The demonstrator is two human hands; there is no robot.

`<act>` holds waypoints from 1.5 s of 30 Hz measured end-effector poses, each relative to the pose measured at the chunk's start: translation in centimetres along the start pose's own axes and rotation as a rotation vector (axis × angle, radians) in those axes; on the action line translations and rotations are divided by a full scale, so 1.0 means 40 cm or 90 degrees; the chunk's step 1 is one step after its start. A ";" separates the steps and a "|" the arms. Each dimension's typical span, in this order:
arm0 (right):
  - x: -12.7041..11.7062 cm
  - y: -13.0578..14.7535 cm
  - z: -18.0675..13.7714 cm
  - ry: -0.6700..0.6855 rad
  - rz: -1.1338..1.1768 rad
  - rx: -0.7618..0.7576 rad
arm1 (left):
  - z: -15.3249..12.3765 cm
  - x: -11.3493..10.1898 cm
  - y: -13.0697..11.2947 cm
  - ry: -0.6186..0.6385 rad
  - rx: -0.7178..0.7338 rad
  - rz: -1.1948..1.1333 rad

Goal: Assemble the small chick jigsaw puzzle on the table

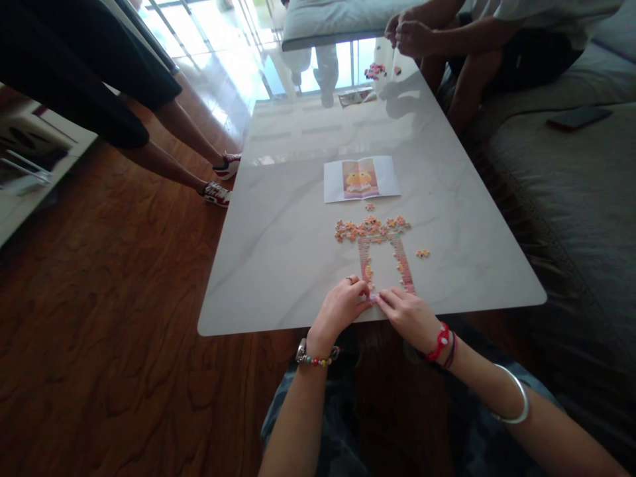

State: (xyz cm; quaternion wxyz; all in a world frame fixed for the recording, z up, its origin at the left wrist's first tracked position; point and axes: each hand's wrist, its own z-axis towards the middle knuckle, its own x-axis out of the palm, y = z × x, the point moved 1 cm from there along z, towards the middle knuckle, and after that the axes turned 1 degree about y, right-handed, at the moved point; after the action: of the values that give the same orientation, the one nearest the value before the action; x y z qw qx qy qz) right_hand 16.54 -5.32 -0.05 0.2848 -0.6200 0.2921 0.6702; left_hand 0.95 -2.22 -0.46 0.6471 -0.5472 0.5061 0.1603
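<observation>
A partly joined jigsaw puzzle frame [406, 273] lies flat near the table's front edge, with a left side, a right side and a bare middle. At its lower left corner, my left hand [338, 306] has its fingers closed in a pinch on the pieces. My right hand [408, 318] pinches from the other side, fingertips on a small purplish jigsaw piece [373, 299]. Fingers partly cover the bottom row. Just beyond the frame, loose jigsaw pieces [371, 227] are heaped in a band. A small cluster of pieces [423, 253] lies to the right.
A folded picture sheet [387, 177] lies on the glossy white table [283, 252] behind the pieces. Farther back are another pile of pieces [375, 71] and a packet [355, 98]. One person sits at the far right; another stands at left. A phone [579, 118] rests on the sofa.
</observation>
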 end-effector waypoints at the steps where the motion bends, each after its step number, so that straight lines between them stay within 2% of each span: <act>1: 0.001 0.011 0.001 0.005 -0.018 0.011 | 0.001 0.001 0.002 -0.002 -0.003 -0.005; 7: 0.007 0.052 0.004 -0.005 -0.077 0.062 | 0.003 0.003 0.010 -0.021 -0.007 -0.036; 15: 0.020 0.054 -0.010 -0.035 -0.095 0.052 | 0.006 0.012 0.029 -0.061 -0.014 -0.104; 25: 0.002 -0.009 -0.009 -0.026 0.019 0.006 | 0.012 0.000 0.034 -0.084 -0.033 -0.128; 35: 0.006 -0.017 -0.006 -0.042 0.101 -0.011 | 0.014 0.000 0.019 -0.084 -0.048 -0.076; 38: 0.005 -0.040 -0.008 -0.089 0.167 0.048 | 0.013 -0.003 0.021 -0.097 -0.050 -0.064; 41: 0.001 -0.094 -0.011 -0.146 0.223 0.127 | 0.015 -0.011 0.024 -0.140 -0.046 -0.046; 45: 0.003 -0.166 -0.019 -0.146 0.263 0.127 | 0.017 -0.012 0.022 -0.137 0.000 -0.011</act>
State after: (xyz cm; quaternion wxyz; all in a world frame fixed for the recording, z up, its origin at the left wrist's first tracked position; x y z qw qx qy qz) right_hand 21.98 -1.44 -0.47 0.2327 -0.4361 0.4429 0.7480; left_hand 0.40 -1.15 -0.60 0.6993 -0.5312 0.4287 0.2122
